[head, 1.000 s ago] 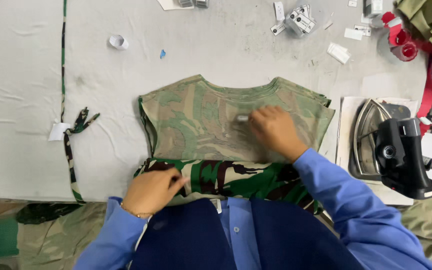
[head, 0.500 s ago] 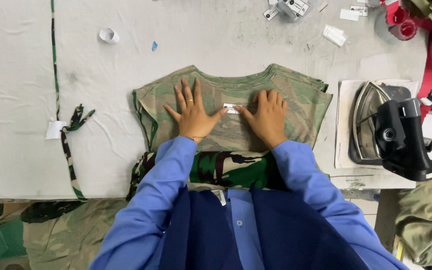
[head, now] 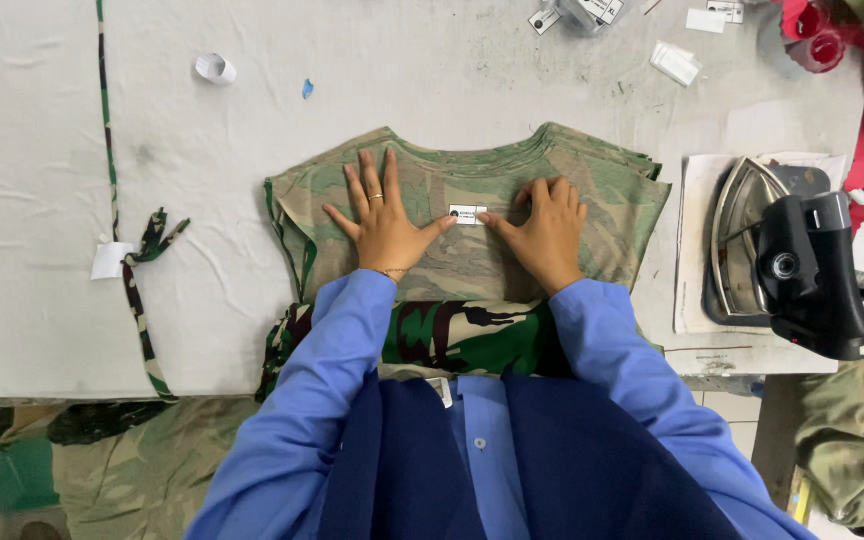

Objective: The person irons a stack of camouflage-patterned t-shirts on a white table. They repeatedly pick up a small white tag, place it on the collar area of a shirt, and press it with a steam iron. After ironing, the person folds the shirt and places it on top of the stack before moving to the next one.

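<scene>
While both palms press on the camouflage garment (head: pixel 472 250) lying on the white table (head: pixel 52 300), I'd say even pressure outward from the small white label (head: pixel 468 214) would flatten it best, without dragging the cloth. Left hand (head: pixel 384 225): fingers spread wide, flat on the fabric, thumb tip near the label's left edge. Right hand (head: pixel 544 232): fingers closer together, flat too, thumb at the label's right edge. Neither hand grips anything. An iron (head: pixel 782 260) sits off to the right, apart from the garment.
</scene>
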